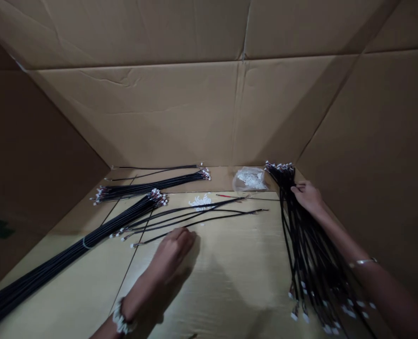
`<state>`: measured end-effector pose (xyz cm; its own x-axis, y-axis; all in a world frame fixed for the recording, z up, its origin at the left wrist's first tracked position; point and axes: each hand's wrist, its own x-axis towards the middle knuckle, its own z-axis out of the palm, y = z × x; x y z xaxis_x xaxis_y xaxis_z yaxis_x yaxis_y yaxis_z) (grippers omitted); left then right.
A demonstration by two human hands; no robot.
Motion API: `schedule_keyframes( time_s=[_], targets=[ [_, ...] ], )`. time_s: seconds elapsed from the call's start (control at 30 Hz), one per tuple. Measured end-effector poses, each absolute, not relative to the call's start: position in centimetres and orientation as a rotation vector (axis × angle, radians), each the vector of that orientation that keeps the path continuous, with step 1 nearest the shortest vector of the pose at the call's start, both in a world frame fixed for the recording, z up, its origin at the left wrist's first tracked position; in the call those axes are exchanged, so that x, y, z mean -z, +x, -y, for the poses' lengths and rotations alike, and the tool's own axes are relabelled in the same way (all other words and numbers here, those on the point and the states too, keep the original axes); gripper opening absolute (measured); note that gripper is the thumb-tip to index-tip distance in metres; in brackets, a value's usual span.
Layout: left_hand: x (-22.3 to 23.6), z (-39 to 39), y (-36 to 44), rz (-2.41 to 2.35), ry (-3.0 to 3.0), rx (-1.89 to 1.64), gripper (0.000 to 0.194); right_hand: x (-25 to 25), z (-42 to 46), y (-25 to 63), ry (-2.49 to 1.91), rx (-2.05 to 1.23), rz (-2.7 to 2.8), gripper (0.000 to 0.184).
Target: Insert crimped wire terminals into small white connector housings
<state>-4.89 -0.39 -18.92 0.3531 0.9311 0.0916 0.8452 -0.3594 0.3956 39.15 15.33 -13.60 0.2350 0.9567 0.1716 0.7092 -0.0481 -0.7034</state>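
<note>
My left hand (pixel 175 249) is low over the table with its fingers curled, just in front of the nearest of several loose black cables (pixel 198 219). What its fingertips hold, if anything, is hidden. At the right, my right hand (pixel 307 197) has thumb and fingers closed on the side of a bundle of black cables (pixel 288 181) with white connectors at both ends. Those cables fan out toward me and pass partly under the right forearm. A small heap of white connector housings (pixel 201 202) lies behind the loose cables.
Cardboard walls (pixel 173 113) enclose the back and sides. A clear bag of white parts (pixel 250 179) sits at the back, near a thin red-handled tool (pixel 225 196). On the left lie a tied cable bundle (pixel 70 252) and another cable bundle (pixel 159 183).
</note>
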Motion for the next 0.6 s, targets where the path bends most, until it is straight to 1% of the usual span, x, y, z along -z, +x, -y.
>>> schedule_keyframes(
  time_s=[0.13,0.23,0.33,0.43,0.6],
  targets=[
    [20.3,2.4,-11.0,-2.031,2.217,-0.544,0.032,15.1,-14.3,36.9,-1.747,-0.343,1.913,0.018],
    [21.2,3.9,-14.3,-2.233,2.100,-0.587,0.033,16.6,-13.0,34.2,-1.594,-0.320,2.224,0.017],
    [21.8,4.8,-16.3,-2.263,2.022,-0.622,0.030,18.0,-12.0,32.1,-1.474,-0.257,2.444,0.017],
    [21.8,5.1,-17.3,-2.191,1.979,-0.670,0.026,19.1,-11.5,31.2,-1.435,-0.162,2.577,0.018],
    [20.9,5.9,-17.8,-2.096,1.934,-0.775,0.026,19.3,-11.3,30.8,-1.431,0.006,2.703,0.014]
  ],
)
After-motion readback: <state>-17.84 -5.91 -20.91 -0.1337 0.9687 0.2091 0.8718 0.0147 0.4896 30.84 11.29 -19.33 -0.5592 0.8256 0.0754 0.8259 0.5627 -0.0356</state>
